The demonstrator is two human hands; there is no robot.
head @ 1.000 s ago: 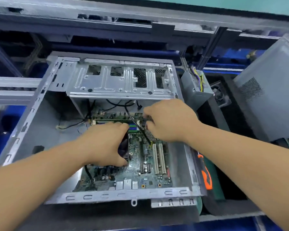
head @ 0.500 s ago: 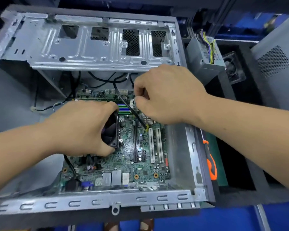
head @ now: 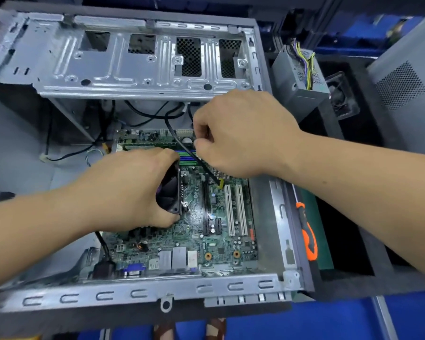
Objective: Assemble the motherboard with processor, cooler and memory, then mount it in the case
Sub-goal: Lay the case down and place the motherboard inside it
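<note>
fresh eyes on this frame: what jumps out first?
Two bare hands meet over the green motherboard lying inside the open grey case. The left hand grips the black cooler fan at the board's centre, while the right hand curls over the far edge, where a black cable crosses the memory slots. Right of the case, an orange-and-black screwdriver lies alongside it.

Bright, even overhead light; glare on the metal case [head: 142, 69] frame in the upper half of the picture, wide-angle bending at the edges, slight softness throughout, dark shadows at upper right
</note>
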